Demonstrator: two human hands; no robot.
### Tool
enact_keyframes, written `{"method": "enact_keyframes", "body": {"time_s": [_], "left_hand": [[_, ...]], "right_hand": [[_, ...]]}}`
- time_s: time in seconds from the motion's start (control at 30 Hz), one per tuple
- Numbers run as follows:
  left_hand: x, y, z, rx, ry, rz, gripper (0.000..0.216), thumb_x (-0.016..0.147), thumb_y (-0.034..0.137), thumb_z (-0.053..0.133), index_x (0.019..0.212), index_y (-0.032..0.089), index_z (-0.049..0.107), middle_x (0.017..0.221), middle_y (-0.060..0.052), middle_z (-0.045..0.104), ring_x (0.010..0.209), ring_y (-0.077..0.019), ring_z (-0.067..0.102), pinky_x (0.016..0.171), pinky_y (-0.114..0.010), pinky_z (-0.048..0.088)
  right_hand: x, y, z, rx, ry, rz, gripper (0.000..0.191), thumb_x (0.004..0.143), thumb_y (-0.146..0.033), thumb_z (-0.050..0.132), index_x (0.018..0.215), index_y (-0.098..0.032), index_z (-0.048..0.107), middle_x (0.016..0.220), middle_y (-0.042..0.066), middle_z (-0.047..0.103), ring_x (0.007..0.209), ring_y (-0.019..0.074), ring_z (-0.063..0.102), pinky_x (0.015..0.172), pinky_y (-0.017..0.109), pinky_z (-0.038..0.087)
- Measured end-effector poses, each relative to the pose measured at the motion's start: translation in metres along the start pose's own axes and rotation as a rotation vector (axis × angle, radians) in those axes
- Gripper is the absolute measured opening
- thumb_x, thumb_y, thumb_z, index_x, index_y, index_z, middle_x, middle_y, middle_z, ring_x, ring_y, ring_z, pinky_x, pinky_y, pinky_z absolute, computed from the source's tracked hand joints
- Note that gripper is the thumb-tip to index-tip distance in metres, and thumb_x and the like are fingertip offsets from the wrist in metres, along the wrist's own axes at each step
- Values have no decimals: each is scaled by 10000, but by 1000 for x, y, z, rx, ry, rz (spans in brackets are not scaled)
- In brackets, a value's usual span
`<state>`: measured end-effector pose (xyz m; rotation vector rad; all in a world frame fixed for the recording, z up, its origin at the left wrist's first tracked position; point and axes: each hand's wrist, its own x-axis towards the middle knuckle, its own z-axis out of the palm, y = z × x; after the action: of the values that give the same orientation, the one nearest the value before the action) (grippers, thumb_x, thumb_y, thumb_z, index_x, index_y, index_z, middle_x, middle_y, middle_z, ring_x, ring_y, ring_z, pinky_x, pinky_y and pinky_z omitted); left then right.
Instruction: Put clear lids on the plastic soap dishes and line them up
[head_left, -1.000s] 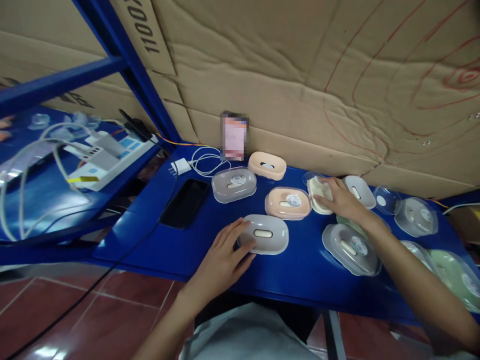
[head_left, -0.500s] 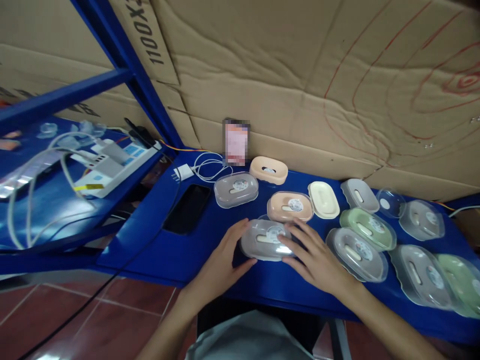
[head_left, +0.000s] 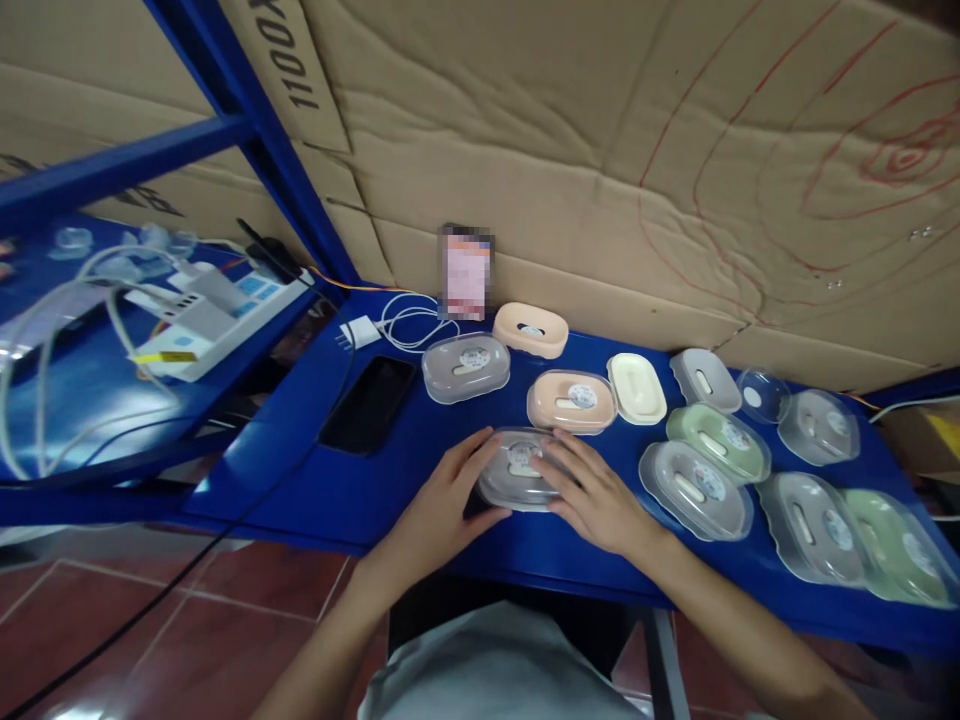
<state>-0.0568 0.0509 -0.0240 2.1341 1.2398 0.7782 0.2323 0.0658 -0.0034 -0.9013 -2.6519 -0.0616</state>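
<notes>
A grey soap box [head_left: 499,485] under a clear lid with a round sticker sits near the front of the blue table. My left hand [head_left: 457,490] grips its left end, fingers along the far edge and thumb at the near edge. Over the right end of the lid, my right hand [head_left: 596,490] is curled, with fingers on top and at the side. Just behind stands a peach soap box [head_left: 547,405] with a clear lid. To the back left is another lidded grey soap box [head_left: 457,375].
Several lidded grey and green soap boxes [head_left: 720,445] stand to the right. A cream tray [head_left: 637,390], an open peach box [head_left: 531,330] and a loose clear lid [head_left: 763,397] lie farther back. Leftward are a black phone [head_left: 369,405], a charger [head_left: 360,332] and a power strip [head_left: 225,325].
The clear lid has shifted on the grey soap box, its sticker now farther left over the pale slot. Both hands remain around the box. The whole view has moved slightly.
</notes>
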Motion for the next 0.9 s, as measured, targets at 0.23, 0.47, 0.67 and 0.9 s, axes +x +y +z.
{"method": "enact_keyframes", "body": {"time_s": [0.23, 0.47, 0.67, 0.9], "left_hand": [[-2, -2, 1, 11, 10, -6, 819, 981, 345, 764, 1670, 401, 326, 1680, -113, 427, 1539, -327, 489, 1244, -546, 491], [0, -1, 1, 32, 47, -5, 732, 1003, 286, 715, 1642, 378, 370, 1663, -130, 421, 1525, -335, 503, 1217, -554, 514], [0, -2, 1, 55, 28, -3, 806, 980, 298, 756, 1665, 381, 341, 1653, -135, 436, 1533, -335, 492, 1225, -558, 501], [1, 1, 1, 90, 27, 12, 818, 982, 288, 751, 1676, 377, 326, 1660, -134, 453, 1531, -326, 500, 1222, -532, 506]], "right_hand": [[0, -8, 4, -64, 14, -25, 610, 1038, -384, 677, 1606, -224, 525, 1644, 138, 530, 1637, 363, 318, 1260, 599, 466], [1, -1, 10, 13, 48, -43, 607, 1039, -313, 681, 1616, -228, 511, 1627, 135, 550, 1638, 316, 329, 1303, 583, 398], [4, 4, 1, 105, 37, -14, 563, 1061, -349, 644, 1596, -221, 529, 1618, 153, 547, 1630, 307, 343, 1290, 567, 413], [2, 2, 5, 81, 2, -10, 605, 1068, -421, 626, 1631, -257, 478, 1629, 146, 537, 1614, 315, 373, 1270, 579, 429]]}}
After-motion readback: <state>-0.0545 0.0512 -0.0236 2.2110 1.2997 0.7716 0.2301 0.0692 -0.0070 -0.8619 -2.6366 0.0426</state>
